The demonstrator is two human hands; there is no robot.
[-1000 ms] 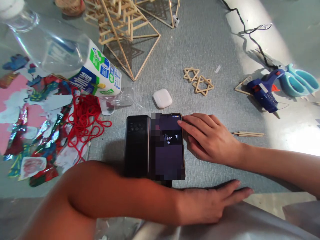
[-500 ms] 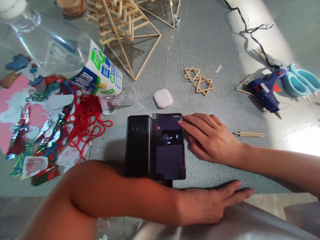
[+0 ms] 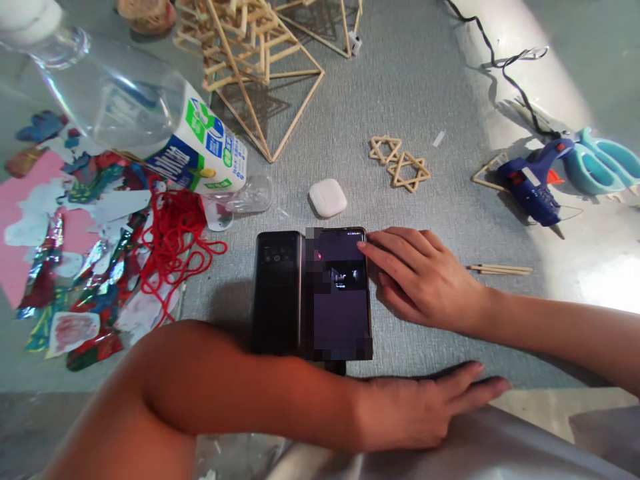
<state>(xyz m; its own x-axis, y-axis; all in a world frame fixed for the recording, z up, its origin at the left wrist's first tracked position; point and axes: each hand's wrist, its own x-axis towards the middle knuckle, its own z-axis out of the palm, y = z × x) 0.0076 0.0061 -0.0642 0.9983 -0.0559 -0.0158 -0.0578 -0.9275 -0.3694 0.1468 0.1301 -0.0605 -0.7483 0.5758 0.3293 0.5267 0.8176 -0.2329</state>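
A lit phone (image 3: 343, 327) with a dark screen, partly blurred out, lies flat beside a second, black phone (image 3: 277, 293) showing its camera side. My right hand (image 3: 423, 273) rests on the table at the lit phone's right edge, its fingers loosely spread. The index fingertip meets the upper right edge of the screen. My left forearm crosses in front of both phones and covers their near ends. At the table's near edge, my left hand (image 3: 425, 410) has fingers stretched out and holds nothing. Beyond the phones sits a white rounded case (image 3: 328, 198).
To the left lie a clear plastic bottle (image 3: 135, 100), red yarn (image 3: 173, 243) and painted scraps (image 3: 75, 330). Stick frames (image 3: 260, 47) stand at the back. Two stick stars (image 3: 409, 171), a blue glue gun (image 3: 533, 190), turquoise scissors (image 3: 597, 160) and loose sticks (image 3: 500, 269) are at right.
The whole view has shifted very slightly, with things sitting a little further right. Neither hand has visibly moved on the table.
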